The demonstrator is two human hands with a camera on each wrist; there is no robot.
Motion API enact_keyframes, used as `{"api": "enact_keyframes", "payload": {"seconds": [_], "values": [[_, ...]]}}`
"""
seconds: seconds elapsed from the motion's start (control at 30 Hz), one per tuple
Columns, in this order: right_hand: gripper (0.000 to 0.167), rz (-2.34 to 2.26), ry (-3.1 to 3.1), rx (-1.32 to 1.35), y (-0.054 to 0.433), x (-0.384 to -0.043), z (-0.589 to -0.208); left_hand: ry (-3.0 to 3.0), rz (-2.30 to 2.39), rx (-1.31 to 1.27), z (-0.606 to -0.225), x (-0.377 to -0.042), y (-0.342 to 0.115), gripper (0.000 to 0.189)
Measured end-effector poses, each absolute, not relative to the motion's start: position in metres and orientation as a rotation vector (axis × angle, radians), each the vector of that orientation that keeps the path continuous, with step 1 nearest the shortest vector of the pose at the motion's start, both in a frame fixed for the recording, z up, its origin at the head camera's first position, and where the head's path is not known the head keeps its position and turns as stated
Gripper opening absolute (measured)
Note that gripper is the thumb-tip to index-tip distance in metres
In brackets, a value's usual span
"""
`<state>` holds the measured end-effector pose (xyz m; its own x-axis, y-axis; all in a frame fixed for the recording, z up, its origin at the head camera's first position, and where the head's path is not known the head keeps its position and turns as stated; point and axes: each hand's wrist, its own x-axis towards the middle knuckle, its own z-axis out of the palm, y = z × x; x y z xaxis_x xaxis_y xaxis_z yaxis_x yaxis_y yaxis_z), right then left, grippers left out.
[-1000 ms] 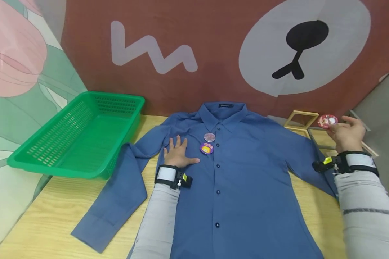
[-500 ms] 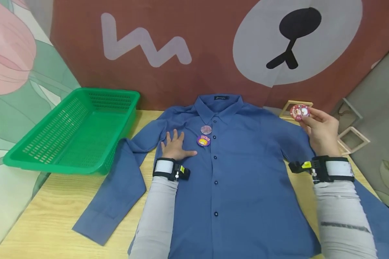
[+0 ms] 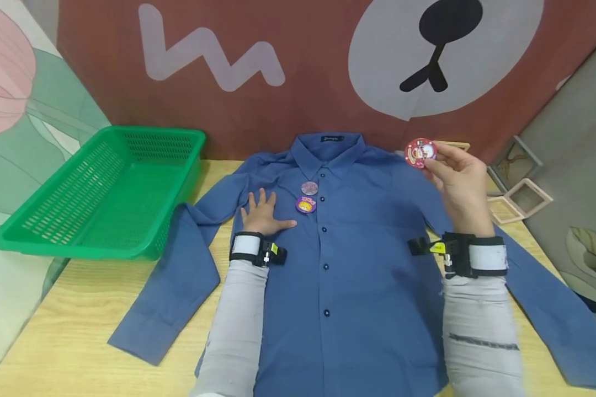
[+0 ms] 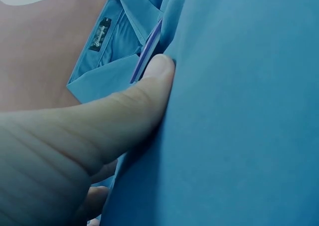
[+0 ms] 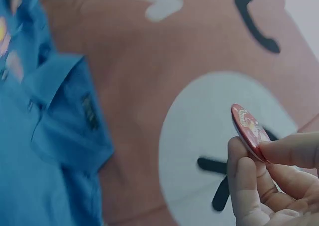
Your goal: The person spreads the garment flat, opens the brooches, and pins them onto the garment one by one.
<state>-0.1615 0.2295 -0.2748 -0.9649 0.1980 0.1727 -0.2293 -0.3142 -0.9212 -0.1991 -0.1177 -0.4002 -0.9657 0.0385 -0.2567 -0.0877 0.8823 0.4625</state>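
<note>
A blue button-up shirt (image 3: 372,248) lies spread on the table, collar at the far side. On its chest, left of the buttons, sit a pinkish round badge (image 3: 309,188) and a purple badge with a yellow face (image 3: 306,205) just below it. My left hand (image 3: 262,216) rests on the shirt beside these badges, fingers spread; in the left wrist view the thumb is close to the purple badge's edge (image 4: 147,51). Between thumb and fingers my right hand (image 3: 464,179) pinches a red round badge (image 3: 420,153), held above the shirt's right shoulder. The back of that badge is mostly hidden.
A green plastic basket (image 3: 179,231) stands at the left back of the wooden table (image 3: 69,320). Small wooden frames (image 3: 526,197) stand at the right back edge. A brown wall with a printed bear face (image 3: 318,105) rises behind.
My right hand has carried the red badge leftward, from beside the wooden frames to over the shirt's shoulder. The left hand stays on the shirt while the head view shifts slightly.
</note>
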Motion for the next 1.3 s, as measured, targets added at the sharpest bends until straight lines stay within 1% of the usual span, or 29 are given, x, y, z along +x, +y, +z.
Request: {"api": "enact_keyframes", "payload": {"seconds": [0.23, 0.7, 1.07, 1.2, 1.3], "values": [[0.027, 2.449, -1.519, 0.134, 0.196, -0.144, -0.258, 2.788, 0.716, -0.064, -0.399, -0.203, -0.120, 0.105], [0.027, 2.504, -1.479, 0.177, 0.147, -0.097, -0.256, 2.804, 0.717, -0.056, -0.396, -0.211, -0.111, 0.105], [0.027, 2.474, -1.716, 0.167, 0.131, -0.088, -0.265, 2.772, 0.713, -0.085, -0.396, -0.207, -0.112, 0.104], [0.027, 2.443, -1.757, 0.176, 0.130, -0.086, -0.267, 2.791, 0.746, -0.136, -0.395, -0.202, -0.115, 0.097], [0.028, 2.434, -1.754, 0.207, 0.128, -0.087, -0.267, 2.854, 0.874, -0.192, -0.379, -0.194, -0.116, 0.086]]}}
